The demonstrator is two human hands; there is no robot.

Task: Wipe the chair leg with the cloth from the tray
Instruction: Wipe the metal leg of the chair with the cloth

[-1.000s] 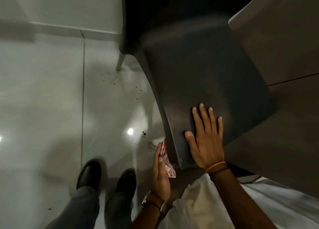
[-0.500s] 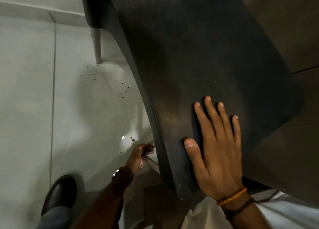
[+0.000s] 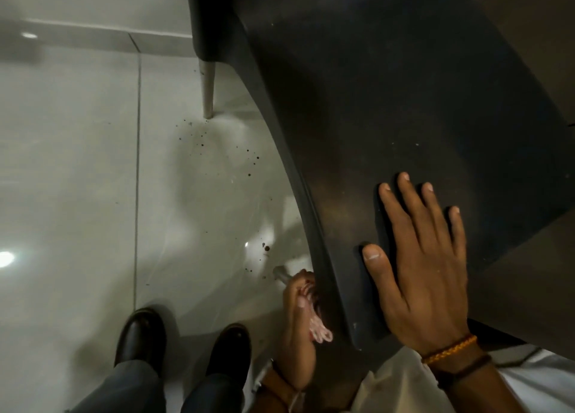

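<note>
Bending over a dark chair (image 3: 389,107), a person has the right hand (image 3: 423,275) spread flat on the seat near its front corner, fingers splayed and thumb out, palm down, gripping nothing; a braided orange band (image 3: 449,348) and a darker band sit on that wrist; the left hand (image 3: 300,322) is lower down, just under the seat's front edge, fingers curled closed around a pinkish-white cloth (image 3: 317,324); part of the cloth pokes out of the fist toward the seat edge; the cloth is bunched, its pattern too blurred to read; the hand with the cloth is pressed around the near chair leg (image 3: 281,272), whose pale metallic lower end shows just beyond the knuckles; the rest of that leg is hidden by the hand and seat; a brown watch strap (image 3: 278,384) is on the left wrist; a second chair leg (image 3: 208,92), pale and tapered, stands on the floor further back on the left side; dark specks (image 3: 249,160) are scattered on the glossy grey tiled floor (image 3: 77,179) between the two legs; two dark shoes (image 3: 141,338) with grey trouser cuffs stand on the tiles left of the working hand; white fabric (image 3: 401,387) shows between the forearms at the bottom; a brown surface (image 3: 535,23) lies at the upper right beside the seat; no tray visible from here.
</note>
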